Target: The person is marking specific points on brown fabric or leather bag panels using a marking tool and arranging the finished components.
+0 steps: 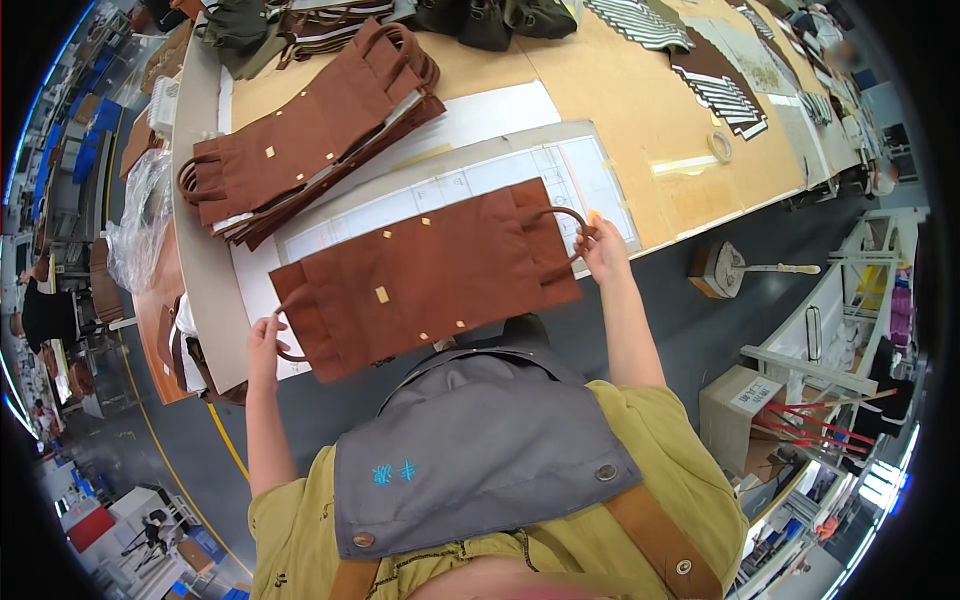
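A long reddish-brown bag panel (435,281), with a handle at each end and several small pale tape pieces on it, is stretched between my hands. My left hand (264,351) grips the handle loop at its left end. At the other end, my right hand (602,246) holds the right handle (571,216); a small yellowish piece shows by the fingertips. Beneath the panel's far side, a paper pattern sheet (465,181) with drawn lines lies on the worktable (645,202). The panel's near edge hangs past the table, close to my apron.
A stack of similar brown panels (300,154) lies behind on the left. Dark bags (495,21) and striped pieces (720,90) sit farther back, with a tape roll (719,146) near the right edge. A floor-standing block with a handle (724,270) and a carton (731,420) stand at right.
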{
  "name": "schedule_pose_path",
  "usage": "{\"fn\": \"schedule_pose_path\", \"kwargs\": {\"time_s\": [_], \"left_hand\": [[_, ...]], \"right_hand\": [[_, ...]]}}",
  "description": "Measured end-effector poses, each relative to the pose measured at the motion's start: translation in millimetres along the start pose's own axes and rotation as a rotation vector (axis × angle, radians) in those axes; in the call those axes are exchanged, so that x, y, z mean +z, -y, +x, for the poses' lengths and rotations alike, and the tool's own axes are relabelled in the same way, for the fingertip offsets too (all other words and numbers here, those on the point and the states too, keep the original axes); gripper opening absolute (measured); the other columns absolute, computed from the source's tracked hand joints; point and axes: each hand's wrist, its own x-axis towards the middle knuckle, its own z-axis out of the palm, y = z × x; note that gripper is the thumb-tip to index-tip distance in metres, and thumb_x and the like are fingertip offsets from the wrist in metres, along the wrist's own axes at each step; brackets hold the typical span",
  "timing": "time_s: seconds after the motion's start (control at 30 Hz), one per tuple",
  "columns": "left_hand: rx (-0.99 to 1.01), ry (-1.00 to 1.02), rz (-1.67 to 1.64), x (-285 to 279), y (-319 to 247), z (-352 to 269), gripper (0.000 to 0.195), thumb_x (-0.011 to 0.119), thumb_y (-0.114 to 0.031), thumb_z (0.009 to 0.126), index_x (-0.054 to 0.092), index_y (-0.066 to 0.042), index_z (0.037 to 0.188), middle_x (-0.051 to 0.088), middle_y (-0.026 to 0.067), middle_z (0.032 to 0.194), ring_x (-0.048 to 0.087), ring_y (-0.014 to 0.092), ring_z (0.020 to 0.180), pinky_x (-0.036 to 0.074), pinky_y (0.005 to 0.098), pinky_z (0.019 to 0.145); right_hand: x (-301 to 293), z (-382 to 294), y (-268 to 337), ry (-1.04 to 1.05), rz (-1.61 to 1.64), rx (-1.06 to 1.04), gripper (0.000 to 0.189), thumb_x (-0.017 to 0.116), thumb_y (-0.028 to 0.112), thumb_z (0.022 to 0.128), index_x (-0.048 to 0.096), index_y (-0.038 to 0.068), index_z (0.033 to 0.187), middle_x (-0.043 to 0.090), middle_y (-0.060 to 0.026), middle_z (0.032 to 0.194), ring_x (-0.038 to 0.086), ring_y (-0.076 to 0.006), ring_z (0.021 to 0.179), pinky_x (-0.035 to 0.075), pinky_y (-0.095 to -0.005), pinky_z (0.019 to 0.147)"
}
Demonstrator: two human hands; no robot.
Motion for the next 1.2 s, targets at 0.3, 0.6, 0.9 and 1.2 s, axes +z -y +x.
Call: {"fn": "schedule_pose_path", "kwargs": {"time_s": [0.3,0.6,0.9,1.2], "left_hand": [[-0.134,-0.135,0.13,58.1,-47.7,64.9,0.035,0.058,-0.038,0.101,0.066,-0.005,0.109,0.069,0.0051,0.101,0.062,0.013,0.073,0.049,0.0272,0.069],[0.646,0.079,0.795,317.1,-162.5,61.6,0.048,0.069,-0.016,0.089,0.056,-0.008,0.135,0.054,0.0114,0.144,0.053,0.034,0.128,0.043,0.0447,0.106],[0.964,0.421,0.897,457.2,-190.7,117.0,0.06,0.064,-0.031,0.093,0.044,-0.022,0.149,0.04,0.0011,0.156,0.039,0.025,0.142,0.031,0.0472,0.117],[0.944,0.339,0.945,471.7,-181.4,113.6,0.063,0.066,-0.043,0.09,0.047,-0.025,0.147,0.043,-0.0045,0.154,0.042,0.018,0.139,0.029,0.0455,0.116]], "right_hand": [[-3.1,80.2,35.7,0.136,-0.05,0.084,0.017,0.05,0.022,0.105,0.05,0.006,0.111,0.064,-0.0119,0.09,0.064,-0.0217,0.076,0.055,-0.0355,0.07],[-39.4,113.1,57.0,0.082,-0.056,0.262,0.017,0.04,0.022,0.108,0.042,0.006,0.113,0.068,-0.0185,0.098,0.07,-0.0284,0.088,0.057,-0.0405,0.079],[-34.4,108.1,62.5,0.11,-0.055,0.293,0.017,0.04,0.025,0.108,0.042,0.009,0.114,0.068,-0.019,0.103,0.069,-0.0282,0.094,0.053,-0.0412,0.087],[-32.0,114.3,70.1,0.086,-0.071,0.307,0.019,0.041,0.027,0.107,0.045,0.01,0.113,0.069,-0.0191,0.101,0.069,-0.0297,0.095,0.052,-0.0419,0.088]]}}
